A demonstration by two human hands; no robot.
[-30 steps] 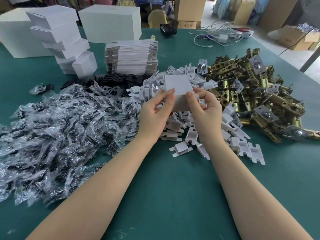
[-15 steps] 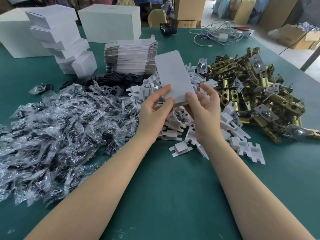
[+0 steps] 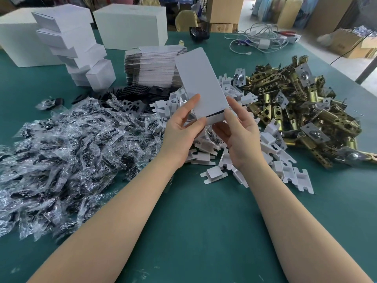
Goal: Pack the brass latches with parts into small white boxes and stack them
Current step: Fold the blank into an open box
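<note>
Green table (image 3: 204, 231) covering fills my view, with cartons on the floor far behind; at far left stands a leaning stack of small white boxes (image 3: 71, 48); near left lies a heap of clear plastic part bags (image 3: 61, 160); beyond it, a pile of flat box blanks (image 3: 151, 66); in the middle my left hand (image 3: 181, 133) pinches the near left edge of a white box (image 3: 201, 84), which tilts up above the white card inserts (image 3: 214, 158); my right hand (image 3: 238, 135) grips its near right corner; at right lies the heap of brass latches (image 3: 302, 111).
</note>
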